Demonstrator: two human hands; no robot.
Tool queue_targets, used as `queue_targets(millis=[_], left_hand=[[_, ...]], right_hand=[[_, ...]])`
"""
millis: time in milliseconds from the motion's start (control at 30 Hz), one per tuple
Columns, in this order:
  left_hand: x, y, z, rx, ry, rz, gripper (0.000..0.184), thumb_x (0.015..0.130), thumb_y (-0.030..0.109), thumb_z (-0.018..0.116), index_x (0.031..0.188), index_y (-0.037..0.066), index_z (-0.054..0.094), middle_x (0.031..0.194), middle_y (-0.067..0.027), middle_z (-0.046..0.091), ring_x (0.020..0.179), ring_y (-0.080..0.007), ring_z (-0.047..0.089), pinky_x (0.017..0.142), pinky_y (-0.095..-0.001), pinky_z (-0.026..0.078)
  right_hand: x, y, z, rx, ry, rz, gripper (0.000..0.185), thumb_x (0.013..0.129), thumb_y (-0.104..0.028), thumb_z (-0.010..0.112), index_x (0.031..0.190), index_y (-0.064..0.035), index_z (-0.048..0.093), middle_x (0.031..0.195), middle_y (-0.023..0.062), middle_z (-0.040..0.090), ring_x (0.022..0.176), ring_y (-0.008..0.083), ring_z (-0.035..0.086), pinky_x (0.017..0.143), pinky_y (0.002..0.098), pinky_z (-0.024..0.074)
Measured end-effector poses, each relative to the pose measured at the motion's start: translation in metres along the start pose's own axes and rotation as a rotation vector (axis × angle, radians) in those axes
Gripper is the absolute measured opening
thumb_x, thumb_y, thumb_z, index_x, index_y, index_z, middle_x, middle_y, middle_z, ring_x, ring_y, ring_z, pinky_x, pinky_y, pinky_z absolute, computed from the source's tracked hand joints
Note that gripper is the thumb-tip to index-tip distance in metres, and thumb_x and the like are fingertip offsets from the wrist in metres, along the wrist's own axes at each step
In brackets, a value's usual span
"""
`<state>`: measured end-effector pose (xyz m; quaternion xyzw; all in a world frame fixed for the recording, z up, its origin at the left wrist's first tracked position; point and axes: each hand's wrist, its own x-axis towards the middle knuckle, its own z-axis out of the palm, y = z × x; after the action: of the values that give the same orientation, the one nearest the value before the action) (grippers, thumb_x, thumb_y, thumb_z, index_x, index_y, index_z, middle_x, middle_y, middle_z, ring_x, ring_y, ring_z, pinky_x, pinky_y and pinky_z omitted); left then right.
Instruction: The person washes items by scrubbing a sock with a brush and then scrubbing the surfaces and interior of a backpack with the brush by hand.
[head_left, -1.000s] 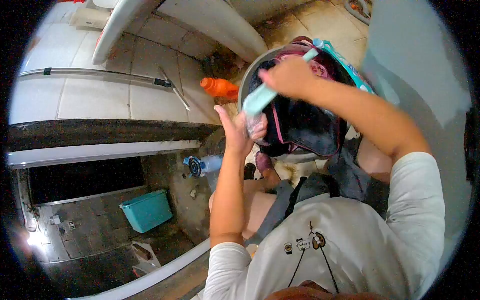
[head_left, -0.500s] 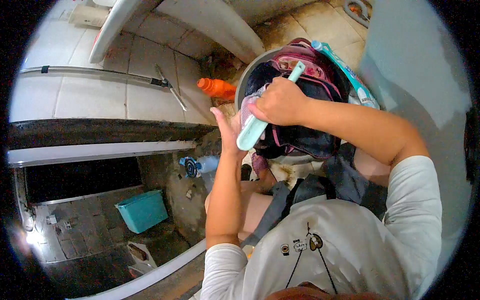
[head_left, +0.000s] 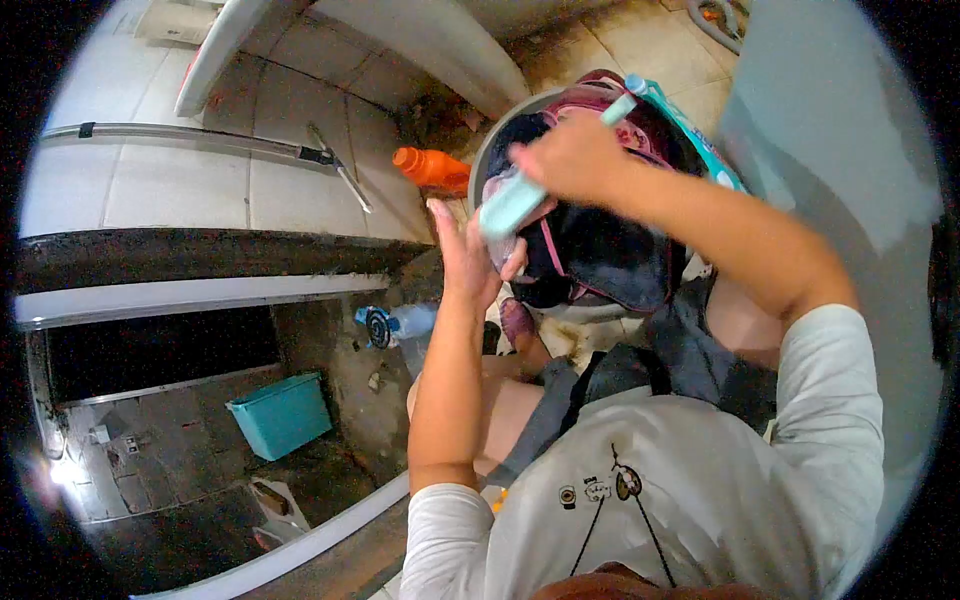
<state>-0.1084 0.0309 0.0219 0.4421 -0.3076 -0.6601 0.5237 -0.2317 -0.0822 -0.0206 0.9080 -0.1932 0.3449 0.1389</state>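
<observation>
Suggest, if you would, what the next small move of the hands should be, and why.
I would probably draw the pale green brush in a short stroke along the pale piece, keeping the left hand beneath. The right hand grips the handle, the brush head already lies over that piece, and the left fingers curl around it as support.

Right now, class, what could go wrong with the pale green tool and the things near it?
The pale green tool, blurred in the right hand, could slip and scrape the left hand, right beside its broad end. The right forearm crosses near the teal pouch and might knock it.
</observation>
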Motion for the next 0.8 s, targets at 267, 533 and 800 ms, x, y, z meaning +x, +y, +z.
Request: queue_targets(millis=[267, 533, 800], left_hand=[[0.001, -0.006, -0.030, 0.150, 0.046, 0.014, 0.057, 0.083, 0.048, 0.041, 0.117, 0.002, 0.038, 0.090, -0.0145, 0.061, 0.045, -0.0103, 0.042, 0.041, -0.0199, 0.035], [0.001, -0.017, -0.042, 1.118, 0.392, 0.250, 0.041, 0.072, 0.031, 0.061, 0.094, -0.002, 0.053, 0.085, -0.0178, 0.061, 0.070, -0.0271, 0.059, 0.067, -0.0360, 0.046], [-0.019, -0.017, -0.046, 1.322, 0.305, -0.271, 0.042, 0.073, 0.038, 0.062, 0.072, -0.004, 0.060, 0.060, -0.0165, 0.059, 0.058, -0.0289, 0.059, 0.057, -0.0367, 0.045]], right_hand=[[-0.006, 0.041, 0.010, -0.088, -0.235, 0.260, 0.040, 0.085, -0.032, 0.043, 0.056, -0.0083, 0.059, 0.052, 0.0095, 0.057, 0.050, 0.0263, 0.057, 0.047, 0.0398, 0.0439], [-0.014, 0.037, 0.005, 0.036, -0.151, 0.383, 0.044, 0.085, -0.034, 0.042, 0.056, -0.0062, 0.060, 0.056, 0.0132, 0.057, 0.051, 0.0324, 0.055, 0.049, 0.0415, 0.0437], [-0.014, 0.033, 0.014, 0.070, -0.219, 0.304, 0.043, 0.085, -0.034, 0.042, 0.057, -0.0072, 0.061, 0.052, 0.0123, 0.055, 0.048, 0.0306, 0.054, 0.047, 0.0408, 0.0432]])
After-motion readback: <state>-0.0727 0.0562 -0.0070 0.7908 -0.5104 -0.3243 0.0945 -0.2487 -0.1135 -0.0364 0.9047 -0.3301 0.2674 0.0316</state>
